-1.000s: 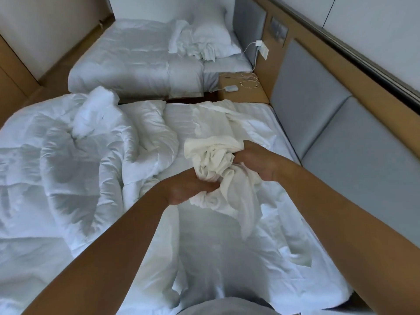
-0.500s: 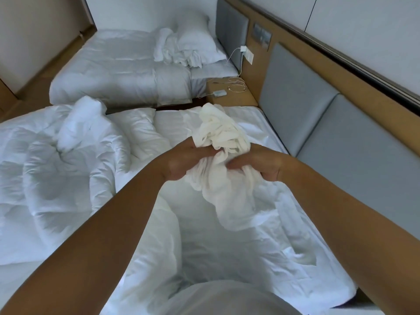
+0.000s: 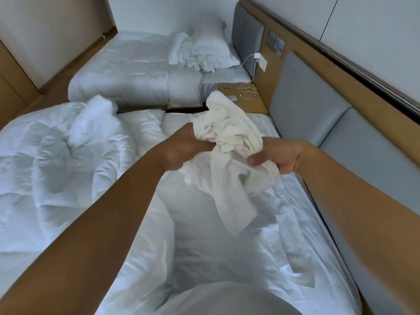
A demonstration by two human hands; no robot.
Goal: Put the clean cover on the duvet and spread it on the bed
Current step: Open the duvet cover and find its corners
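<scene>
A bunched cream-white duvet cover [image 3: 229, 135] is held up over the near bed [image 3: 284, 223]. My left hand [image 3: 184, 151] grips its left side, fingers curled into the folds. On the right, my right hand [image 3: 275, 156] pinches the fabric between thumb and fingers. A loose tail of the cover hangs down below both hands. The bare white duvet [image 3: 56, 160] lies crumpled in a heap on the left half of the bed.
A second bed [image 3: 141, 73] with a pillow [image 3: 211, 48] and rumpled linen stands beyond. A wooden nightstand [image 3: 254, 103] with cables sits between the beds. Grey padded headboard panels [image 3: 304, 98] line the right wall. Wooden floor shows at far left.
Both hands have lifted the bunched cover higher and moved apart along it. The bundle has loosened, with more fabric hanging down.
</scene>
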